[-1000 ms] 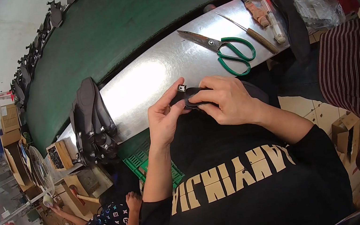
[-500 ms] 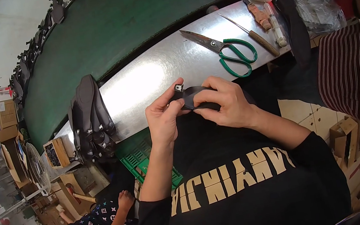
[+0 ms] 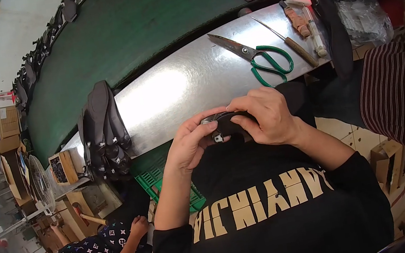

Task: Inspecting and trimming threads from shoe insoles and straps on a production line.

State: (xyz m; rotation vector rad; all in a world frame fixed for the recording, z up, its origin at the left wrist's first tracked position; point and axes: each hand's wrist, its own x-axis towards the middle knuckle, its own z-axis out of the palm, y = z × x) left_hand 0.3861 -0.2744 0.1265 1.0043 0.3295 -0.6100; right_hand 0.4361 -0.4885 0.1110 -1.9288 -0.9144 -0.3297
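Observation:
In front of my chest, both hands hold a dark sandal point(image 3: 233, 124) with a small shiny metal piece on its strap. My left hand point(image 3: 189, 143) is closed on the strap end, thumb on top, beside the metal piece. Bent over the upper edge, my right hand point(image 3: 269, 118) pinches the dark material between thumb and fingers. The sole's far end reaches out past my right hand. Just beyond the hands, green-handled scissors point(image 3: 249, 52) and a wooden-handled awl point(image 3: 300, 50) lie on the metal bench point(image 3: 149, 115).
Several dark sandals point(image 3: 101, 111) are piled at the bench's left, by a wooden box point(image 3: 63, 168). Beyond runs a green conveyor belt point(image 3: 143, 26) with sandals along its edges. A green crate point(image 3: 150, 181) sits below. People are at left and right point(image 3: 392, 89).
The sandal has turned in my hands; its metal piece has moved from above my left fingers to below the thumb. My right hand has shifted to the upper edge.

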